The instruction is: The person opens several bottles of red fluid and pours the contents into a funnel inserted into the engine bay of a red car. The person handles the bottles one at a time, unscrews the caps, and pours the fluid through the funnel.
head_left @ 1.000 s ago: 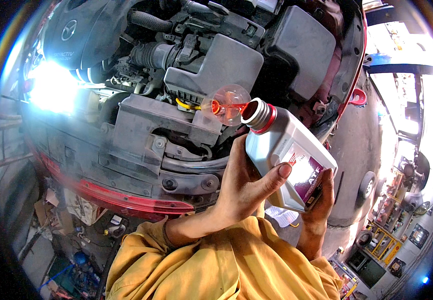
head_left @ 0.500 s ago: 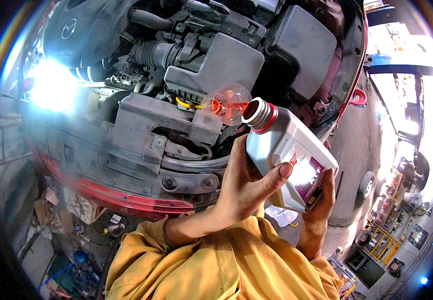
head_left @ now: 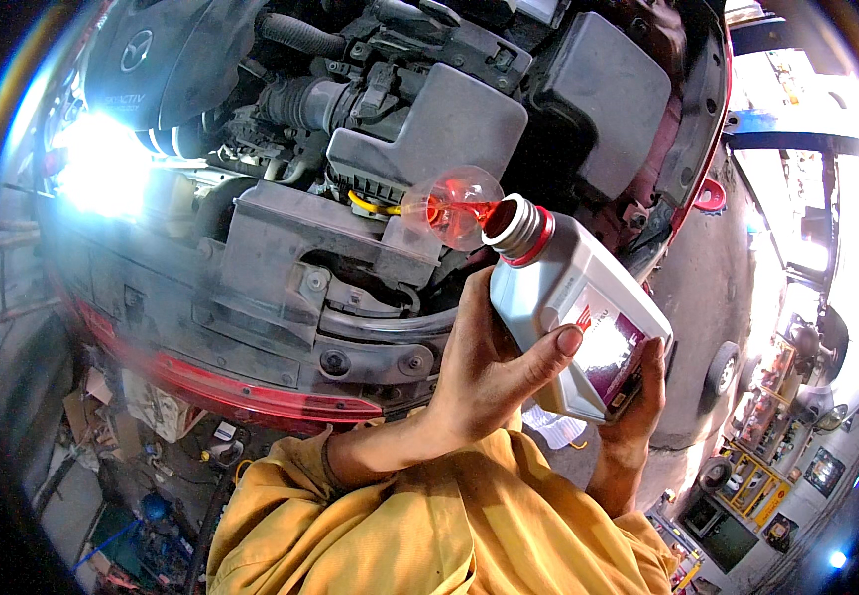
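Observation:
Both of my hands hold a silver-grey fluid bottle [head_left: 573,288] with a red neck ring, tilted with its uncapped mouth toward the upper left. Red fluid [head_left: 474,210] runs from the mouth into a clear round plastic funnel [head_left: 461,183]. My left hand [head_left: 484,372] wraps the bottle's near left side, thumb across its front. At the bottle's lower end my right hand [head_left: 639,397] grips the base, its fingers partly hidden. Beside the funnel, a yellow curved piece [head_left: 375,206] shows above the engine bay. Where the funnel's lower end goes is hidden.
Around the funnel lie a black air filter box [head_left: 449,124], another dark cover [head_left: 603,99] and the car's red front edge [head_left: 251,397]. A bright lamp [head_left: 102,169] glares at left. On the floor at right stands a wheel [head_left: 724,369], with yellow-framed shelving [head_left: 756,486] beyond.
Red fluid keeps flowing and spreads a little more over the funnel's inner wall. Bottle and hands hold nearly the same pose.

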Tool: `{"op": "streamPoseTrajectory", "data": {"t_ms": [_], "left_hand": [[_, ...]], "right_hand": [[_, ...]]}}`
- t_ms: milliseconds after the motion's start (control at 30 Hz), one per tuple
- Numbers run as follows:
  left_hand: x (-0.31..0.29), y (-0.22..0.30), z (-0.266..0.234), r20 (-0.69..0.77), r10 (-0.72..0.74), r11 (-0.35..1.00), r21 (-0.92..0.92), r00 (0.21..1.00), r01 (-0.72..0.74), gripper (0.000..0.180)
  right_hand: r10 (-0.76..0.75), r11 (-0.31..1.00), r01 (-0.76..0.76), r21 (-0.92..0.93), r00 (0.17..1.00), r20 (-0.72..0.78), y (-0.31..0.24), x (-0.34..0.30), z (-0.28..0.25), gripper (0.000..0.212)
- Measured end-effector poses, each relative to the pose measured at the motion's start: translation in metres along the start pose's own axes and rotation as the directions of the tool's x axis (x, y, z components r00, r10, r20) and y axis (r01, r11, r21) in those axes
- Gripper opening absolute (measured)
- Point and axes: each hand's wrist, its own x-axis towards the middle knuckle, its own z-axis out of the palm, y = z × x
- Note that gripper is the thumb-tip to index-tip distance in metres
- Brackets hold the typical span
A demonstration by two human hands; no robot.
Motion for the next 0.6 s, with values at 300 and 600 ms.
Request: {"op": "streamPoseTrajectory", "data": {"t_ms": [300, 600], "left_hand": [[-0.0022, -0.0009, 0.0017, -0.005, -0.012, 1.0, 0.025, 1.0, 0.012, 0.073], [-0.0045, -0.0008, 0.0048, 0.015, -0.022, 1.0, -0.002, 1.0, 0.022, 0.072]], "right_hand": [[-0.012, 1.0, 0.012, -0.01, 1.0, -0.004, -0.0012, -0.0006, -0.0059, 0.024], [-0.072, 0.996, 0.064, -0.06, 0.988, -0.136, -0.0023, -0.0065, 0.0023, 0.027]]}}
